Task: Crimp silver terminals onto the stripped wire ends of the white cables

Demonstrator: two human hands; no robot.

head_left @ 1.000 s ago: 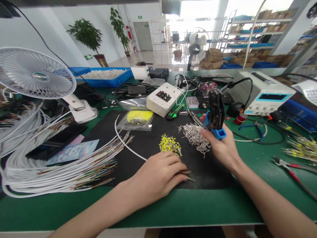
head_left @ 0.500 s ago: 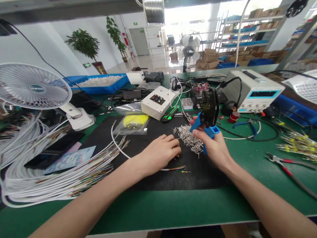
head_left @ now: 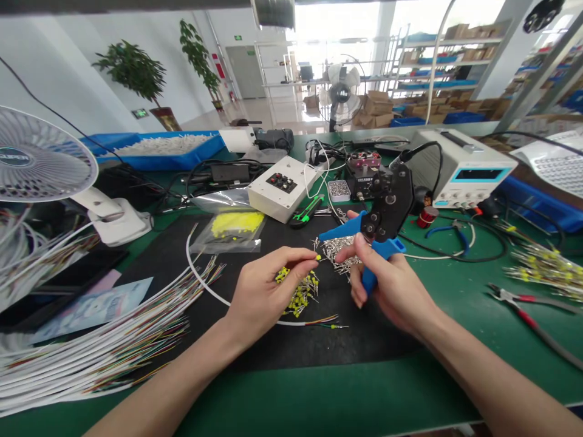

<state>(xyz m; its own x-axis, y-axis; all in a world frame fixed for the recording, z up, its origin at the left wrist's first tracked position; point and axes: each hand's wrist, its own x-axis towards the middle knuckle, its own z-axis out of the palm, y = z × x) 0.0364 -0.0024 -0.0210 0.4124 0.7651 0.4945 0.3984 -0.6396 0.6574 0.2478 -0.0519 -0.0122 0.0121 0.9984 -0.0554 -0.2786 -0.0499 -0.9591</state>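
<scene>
My left hand (head_left: 262, 282) is closed in a pinch on a small yellow-ended metal terminal (head_left: 317, 257). Below those fingers lies a pile of yellow-ended terminals (head_left: 300, 297), partly covered by the hand. My right hand (head_left: 387, 273) holds a crimping tool (head_left: 389, 203) by its blue handles, which are spread apart, with the black head pointing up and away. Behind the right fingers is a heap of bare silver terminals (head_left: 339, 250). A white cable (head_left: 291, 323) lies on the black mat (head_left: 337, 352); thin coloured wires fan from its end, and one carries a yellow-ended terminal.
A bundle of white cables (head_left: 91, 358) spreads at the left, near a white fan (head_left: 118, 224). Behind the mat are a bag of yellow pieces (head_left: 237, 224) and a white switch box (head_left: 280, 188). Red-handled cutters (head_left: 523, 309) and finished-looking yellow-tipped leads (head_left: 546, 267) lie right.
My left hand has risen from the yellow pile with a terminal pinched in its fingers, uncovering the pile. The crimping tool has turned, its handles now wider apart. The view has shifted slightly right.
</scene>
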